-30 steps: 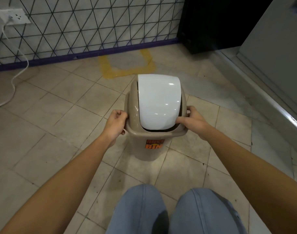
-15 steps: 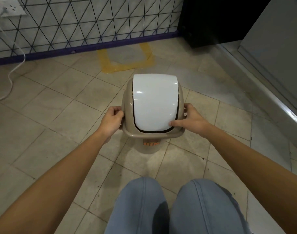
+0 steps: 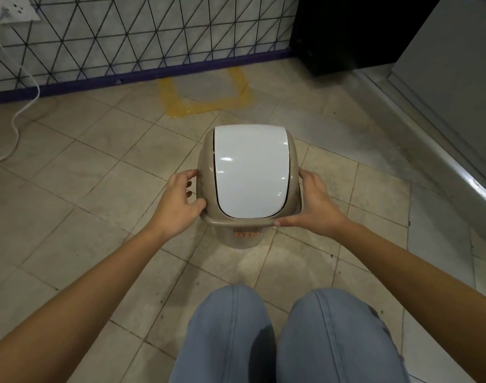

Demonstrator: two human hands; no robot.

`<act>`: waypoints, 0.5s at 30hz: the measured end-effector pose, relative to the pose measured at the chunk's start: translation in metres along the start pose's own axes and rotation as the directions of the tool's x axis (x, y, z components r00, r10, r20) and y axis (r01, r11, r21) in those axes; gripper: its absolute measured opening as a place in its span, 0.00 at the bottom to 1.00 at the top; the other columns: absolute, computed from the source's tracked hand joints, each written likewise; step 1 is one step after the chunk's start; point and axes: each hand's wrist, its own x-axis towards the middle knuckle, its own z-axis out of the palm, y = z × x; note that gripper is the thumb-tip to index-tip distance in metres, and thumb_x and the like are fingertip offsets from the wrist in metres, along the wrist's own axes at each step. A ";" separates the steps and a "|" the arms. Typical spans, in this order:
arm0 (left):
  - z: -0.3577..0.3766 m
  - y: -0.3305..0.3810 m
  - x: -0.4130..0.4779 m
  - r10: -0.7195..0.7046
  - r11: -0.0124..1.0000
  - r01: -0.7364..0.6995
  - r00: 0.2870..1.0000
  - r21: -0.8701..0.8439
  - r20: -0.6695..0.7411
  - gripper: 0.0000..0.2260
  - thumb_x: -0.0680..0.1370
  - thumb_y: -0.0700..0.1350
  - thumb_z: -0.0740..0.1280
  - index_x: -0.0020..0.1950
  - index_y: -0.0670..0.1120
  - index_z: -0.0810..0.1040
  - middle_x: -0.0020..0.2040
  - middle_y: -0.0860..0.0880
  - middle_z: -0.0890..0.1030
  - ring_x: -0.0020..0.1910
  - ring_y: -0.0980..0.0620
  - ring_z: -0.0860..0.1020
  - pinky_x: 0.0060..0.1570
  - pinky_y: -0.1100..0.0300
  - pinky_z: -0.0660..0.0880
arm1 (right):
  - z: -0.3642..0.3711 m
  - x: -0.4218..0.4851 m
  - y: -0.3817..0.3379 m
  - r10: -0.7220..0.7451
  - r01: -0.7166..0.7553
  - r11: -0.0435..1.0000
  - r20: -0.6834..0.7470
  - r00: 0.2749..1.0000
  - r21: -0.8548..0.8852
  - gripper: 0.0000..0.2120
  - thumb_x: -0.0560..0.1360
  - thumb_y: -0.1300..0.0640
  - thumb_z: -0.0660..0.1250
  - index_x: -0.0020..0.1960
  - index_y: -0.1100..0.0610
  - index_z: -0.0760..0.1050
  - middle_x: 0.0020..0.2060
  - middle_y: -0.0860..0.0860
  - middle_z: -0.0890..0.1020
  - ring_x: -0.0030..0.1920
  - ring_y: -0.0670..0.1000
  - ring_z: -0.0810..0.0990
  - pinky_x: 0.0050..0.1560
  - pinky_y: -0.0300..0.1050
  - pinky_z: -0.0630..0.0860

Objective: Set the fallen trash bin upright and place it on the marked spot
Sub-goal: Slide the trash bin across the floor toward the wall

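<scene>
A small beige trash bin (image 3: pixel 243 240) with a white swing lid (image 3: pixel 250 170) stands upright on the tiled floor in front of my knees. My left hand (image 3: pixel 178 201) grips the left side of its rim, thumb on the front edge. My right hand (image 3: pixel 316 205) holds the right side, fingers along the rim. An orange label shows low on the bin's front. The marked spot (image 3: pixel 206 106), a yellow tape outline on the floor, lies beyond the bin next to the wall. The bin is short of that outline.
A wire grid panel (image 3: pixel 142 34) with a purple base runs along the wall behind the spot. A white cable (image 3: pixel 23 106) trails on the floor at left. A dark cabinet (image 3: pixel 346 37) and a raised metal sill (image 3: pixel 440 150) border the right side.
The bin has tipped from leaning toward me to upright, so less of its front label shows. Both hands stayed on the rim and shifted their grip slightly.
</scene>
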 end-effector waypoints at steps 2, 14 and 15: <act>0.000 0.000 -0.008 0.092 0.993 -0.095 0.995 0.077 0.043 0.33 0.71 0.40 0.68 0.74 0.46 0.60 0.71 0.47 0.63 0.67 0.54 0.65 0.66 0.59 0.63 | 0.001 -0.002 0.002 -0.008 0.008 1.000 -0.008 1.000 -0.024 0.60 0.53 0.42 0.81 0.75 0.51 0.50 0.69 0.51 0.61 0.69 0.52 0.59 0.64 0.42 0.57; 0.014 0.007 -0.013 0.167 0.986 -0.166 0.984 -0.015 0.056 0.55 0.60 0.48 0.80 0.77 0.50 0.47 0.76 0.51 0.59 0.73 0.53 0.61 0.70 0.49 0.64 | 0.009 -0.003 0.004 0.067 -0.055 0.984 -0.066 0.996 0.171 0.57 0.52 0.47 0.82 0.74 0.51 0.56 0.69 0.48 0.67 0.68 0.48 0.67 0.63 0.41 0.64; 0.014 0.006 -0.011 0.164 0.986 -0.163 0.985 -0.022 0.053 0.55 0.60 0.48 0.80 0.77 0.50 0.47 0.76 0.51 0.59 0.73 0.53 0.61 0.70 0.49 0.64 | 0.009 -0.001 0.003 0.071 -0.058 0.982 -0.064 0.995 0.180 0.57 0.52 0.48 0.83 0.74 0.51 0.56 0.69 0.48 0.67 0.68 0.48 0.66 0.63 0.41 0.64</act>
